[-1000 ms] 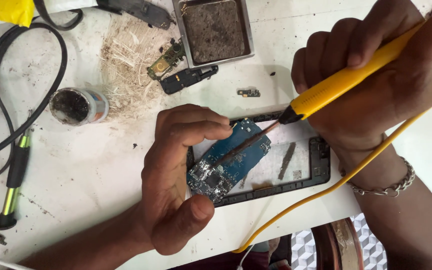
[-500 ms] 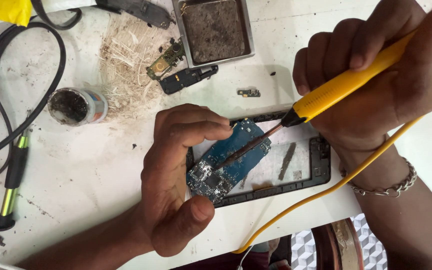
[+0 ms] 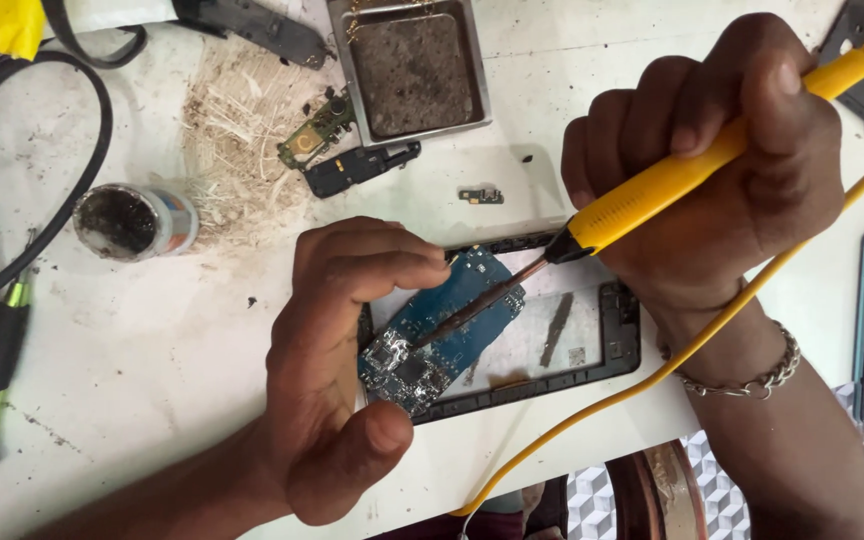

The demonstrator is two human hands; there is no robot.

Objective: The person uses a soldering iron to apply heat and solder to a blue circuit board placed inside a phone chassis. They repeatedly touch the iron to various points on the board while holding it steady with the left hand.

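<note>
Stained white worktop: front edge near, open room at lower left. Black rectangular phone frame by that edge. Blue circuit board over the frame, pinched in the left hand. Yellow-handled soldering iron, right hand grip closed around it, tip on the board. Small round tin, label unreadable.

Both forearms are bare, and the right wrist wears a silver chain-link bracelet.
</note>
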